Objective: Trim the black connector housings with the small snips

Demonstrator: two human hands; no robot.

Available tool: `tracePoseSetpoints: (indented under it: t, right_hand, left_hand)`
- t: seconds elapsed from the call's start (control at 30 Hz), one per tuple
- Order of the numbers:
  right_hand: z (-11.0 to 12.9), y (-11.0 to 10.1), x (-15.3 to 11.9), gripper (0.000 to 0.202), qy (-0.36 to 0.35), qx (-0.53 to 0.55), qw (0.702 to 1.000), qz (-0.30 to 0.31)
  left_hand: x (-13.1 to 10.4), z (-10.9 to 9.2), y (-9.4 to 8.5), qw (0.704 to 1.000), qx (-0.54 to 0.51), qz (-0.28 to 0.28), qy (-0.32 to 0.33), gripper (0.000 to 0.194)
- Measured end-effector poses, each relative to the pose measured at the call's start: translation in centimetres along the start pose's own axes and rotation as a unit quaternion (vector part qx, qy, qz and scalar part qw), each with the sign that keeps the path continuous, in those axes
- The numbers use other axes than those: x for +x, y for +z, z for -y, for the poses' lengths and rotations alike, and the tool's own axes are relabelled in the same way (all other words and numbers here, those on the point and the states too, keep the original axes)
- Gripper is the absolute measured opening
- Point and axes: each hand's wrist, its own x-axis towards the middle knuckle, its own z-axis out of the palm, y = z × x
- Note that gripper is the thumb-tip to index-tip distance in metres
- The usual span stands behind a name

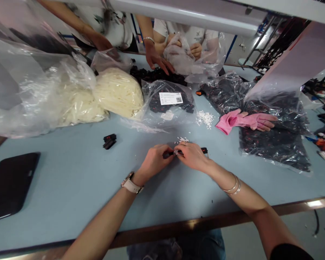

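Note:
Over the middle of the blue-grey table [78, 180], my two hands meet fingertip to fingertip. My left hand [157, 159] pinches a small black part [168, 154]. Closed beside it, my right hand [193, 156] has its fingers at the same spot, where something small and shiny shows; the fingers hide most of it. A black connector housing [204, 150] with an orange-red mark lies by my right wrist, partly covered. Small white pieces [182, 139] are scattered just beyond my fingers. To the left lie black housings [109, 141].
A larger pile of white pieces [205, 119] lies farther back. Pink gloves [243, 121] rest on bags of black parts [273, 144] at right. Behind are a labelled bag [168, 108] and a cream-coloured bag [119, 94]. Co-workers' hands [157, 59] work across the table. A black tray-like object [12, 184] lies left.

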Motion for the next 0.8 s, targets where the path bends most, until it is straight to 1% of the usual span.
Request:
tracePoseSetpoints:
  t: [0.27,0.43,0.53,0.63,0.7,0.8]
  right_hand:
    - [0.1,0.5,-0.1,0.019,0.001,-0.012,1.0,-0.008]
    - [0.0,0.8,-0.5,0.025,-0.001,-0.01,1.0,-0.007]
    - [0.0,0.4,-0.5,0.029,-0.001,0.006,1.0,0.01]
    - [-0.6,-0.4,-0.1,0.028,-0.009,0.045,0.999,0.022]
    - [-1.2,-1.0,0.2,0.025,0.011,0.051,0.999,0.007]
    - [-2.1,-1.5,0.4,0.02,0.064,-0.001,0.998,-0.011]
  left_hand:
    - [0.0,0.0,-0.1,1.0,-0.007,0.009,-0.019,0.005]
    - [0.1,0.1,-0.1,0.999,-0.005,0.012,-0.043,0.008]
    - [0.1,0.1,-0.2,0.999,0.0,0.012,-0.052,0.008]
    - [0.2,0.1,-0.3,0.998,-0.017,0.013,-0.056,0.006]
    - [0.2,0.1,-0.3,0.998,-0.032,0.012,-0.057,0.005]
    - [0.1,0.2,-0.2,0.998,-0.042,0.006,-0.053,0.005]
